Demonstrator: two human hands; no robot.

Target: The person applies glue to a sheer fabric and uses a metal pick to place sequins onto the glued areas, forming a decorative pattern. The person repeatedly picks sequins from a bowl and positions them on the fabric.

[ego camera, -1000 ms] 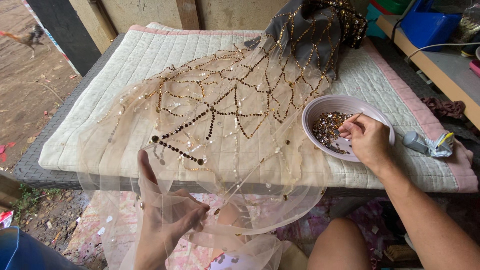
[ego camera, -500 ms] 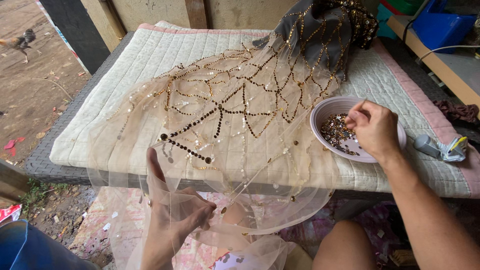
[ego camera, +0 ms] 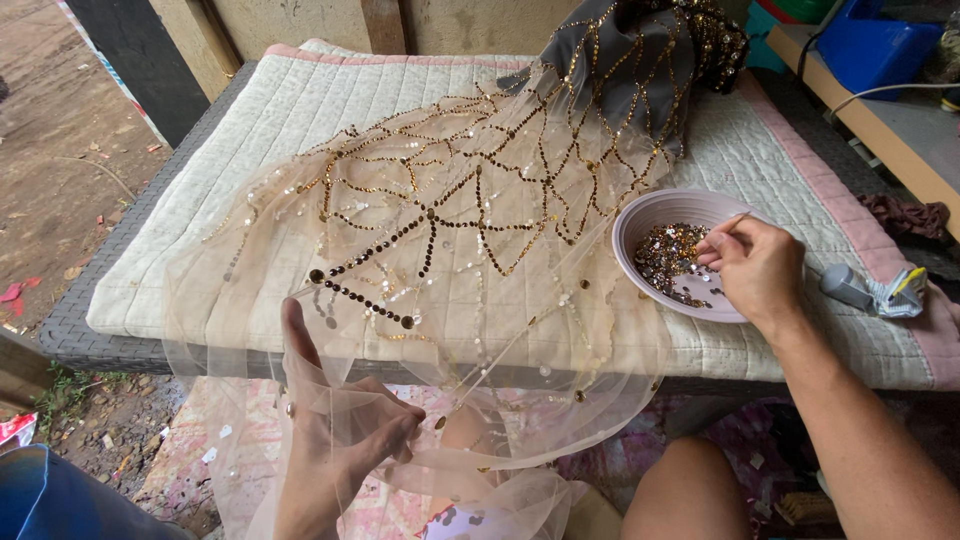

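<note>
Tulle (ego camera: 470,310) — sheer, beaded — pinched in left hand (ego camera: 345,440); right hand (ego camera: 755,265) fingers closed on needle, over sequin bowl (ego camera: 640,215).

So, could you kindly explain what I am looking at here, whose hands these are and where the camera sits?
The picture comes from a camera worn on a person's head, looking down at that person's own two bare hands. A sheer beige net fabric stitched with lines of gold and dark sequins is spread over a quilted white pad with pink edging on a low table. The left hand is under the net's hanging edge, holding it up. The right hand reaches into a round pale pink bowl of mixed sequins, pinching what looks like a thin needle. Beside the bowl lies a small grey object; I cannot tell what it is.
</note>
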